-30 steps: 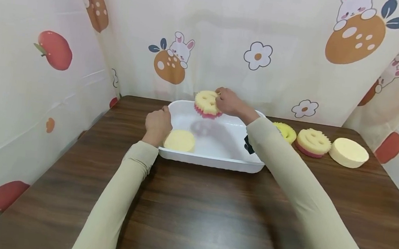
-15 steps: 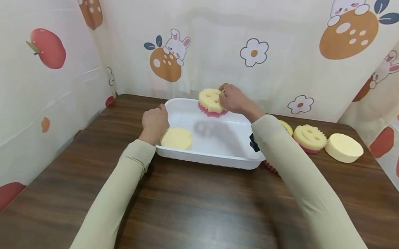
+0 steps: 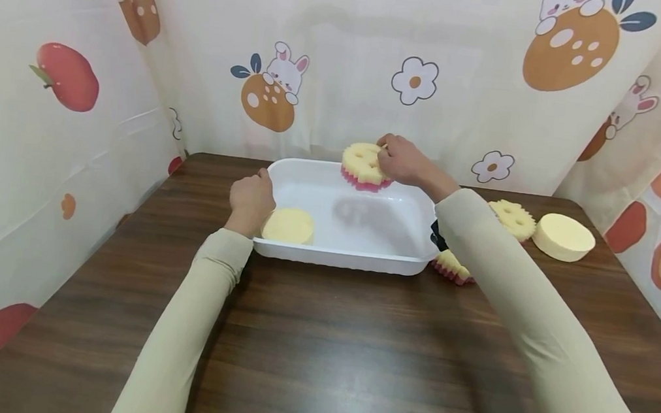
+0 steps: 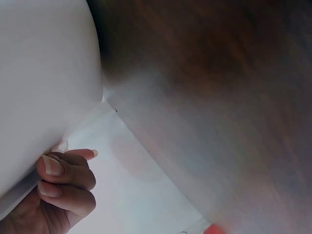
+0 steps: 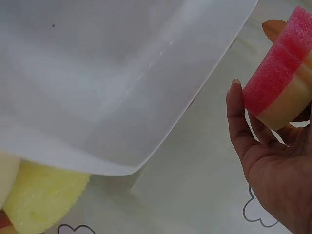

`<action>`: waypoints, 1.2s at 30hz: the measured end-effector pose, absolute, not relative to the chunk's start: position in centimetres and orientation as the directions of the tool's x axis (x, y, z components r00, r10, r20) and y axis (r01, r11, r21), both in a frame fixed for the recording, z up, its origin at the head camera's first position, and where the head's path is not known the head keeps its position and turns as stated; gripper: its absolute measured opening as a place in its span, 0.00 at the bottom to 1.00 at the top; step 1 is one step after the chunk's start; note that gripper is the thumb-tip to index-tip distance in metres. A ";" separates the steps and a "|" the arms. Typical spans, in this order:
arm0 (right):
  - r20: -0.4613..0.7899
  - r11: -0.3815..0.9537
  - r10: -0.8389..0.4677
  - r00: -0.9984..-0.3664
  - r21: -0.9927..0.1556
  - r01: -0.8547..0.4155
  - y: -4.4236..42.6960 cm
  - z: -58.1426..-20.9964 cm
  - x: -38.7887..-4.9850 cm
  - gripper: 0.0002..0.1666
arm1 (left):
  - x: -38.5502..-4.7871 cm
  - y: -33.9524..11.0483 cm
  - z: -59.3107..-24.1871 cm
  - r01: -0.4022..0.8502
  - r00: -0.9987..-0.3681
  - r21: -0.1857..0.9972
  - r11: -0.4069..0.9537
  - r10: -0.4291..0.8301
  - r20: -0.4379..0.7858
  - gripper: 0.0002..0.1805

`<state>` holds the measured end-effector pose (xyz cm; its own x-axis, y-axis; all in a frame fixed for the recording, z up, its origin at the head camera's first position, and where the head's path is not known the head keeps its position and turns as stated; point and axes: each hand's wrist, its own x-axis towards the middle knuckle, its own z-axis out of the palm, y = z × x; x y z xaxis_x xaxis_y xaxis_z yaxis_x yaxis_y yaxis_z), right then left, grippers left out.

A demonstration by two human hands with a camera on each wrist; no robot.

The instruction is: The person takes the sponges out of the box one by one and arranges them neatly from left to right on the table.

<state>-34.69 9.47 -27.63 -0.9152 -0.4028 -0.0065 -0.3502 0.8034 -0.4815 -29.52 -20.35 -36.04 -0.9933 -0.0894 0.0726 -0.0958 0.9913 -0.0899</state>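
Note:
A smiley-face sponge (image 3: 364, 163), cream on top and pink below with a jagged edge, is held by my right hand (image 3: 408, 161) above the back of a white tray (image 3: 337, 259). In the right wrist view the fingers and thumb grip that sponge (image 5: 280, 68) by its side. My left hand (image 3: 251, 199) grips the tray's left rim; the left wrist view shows its curled fingers (image 4: 73, 178) under the edge. Inside the tray, at the front left, lies a plain round cream sponge (image 3: 289, 226).
Right of the tray, partly behind my right sleeve, lie a smiley sponge (image 3: 512, 217), a plain cream sponge (image 3: 564, 237) and a jagged pink-and-cream sponge (image 3: 451, 267). A yellow sponge (image 5: 44, 197) shows in the right wrist view. Behind the wooden table (image 3: 329, 351) hangs a patterned curtain (image 3: 339, 102).
My right hand and the smiley sponge have moved a little to the right over the tray. The left hand keeps its hold on the rim, and the head view has shifted slightly.

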 end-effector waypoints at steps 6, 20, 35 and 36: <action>0.011 0.792 -0.396 -0.918 -0.502 -0.347 10.8 -27.2 -34.0 0.31 | -29.5 -20.3 -35.9 -0.103 -0.993 -0.083 0.991 -0.097 0.065 0.32; 0.016 0.804 -0.353 -0.935 -0.506 -0.312 14.2 -27.6 -33.1 0.31 | -29.7 -20.5 -36.0 -0.097 -0.993 -0.072 0.993 -0.091 0.081 0.31; 0.081 0.790 -0.336 -0.938 -0.518 -0.328 16.3 -27.9 -32.2 0.30 | -29.7 -20.5 -36.0 -0.093 -0.994 -0.062 0.994 -0.089 0.055 0.32; 0.085 0.789 -0.337 -0.938 -0.517 -0.331 16.5 -27.9 -32.0 0.30 | -29.8 -20.6 -36.0 -0.095 -0.994 -0.063 0.993 -0.092 0.053 0.32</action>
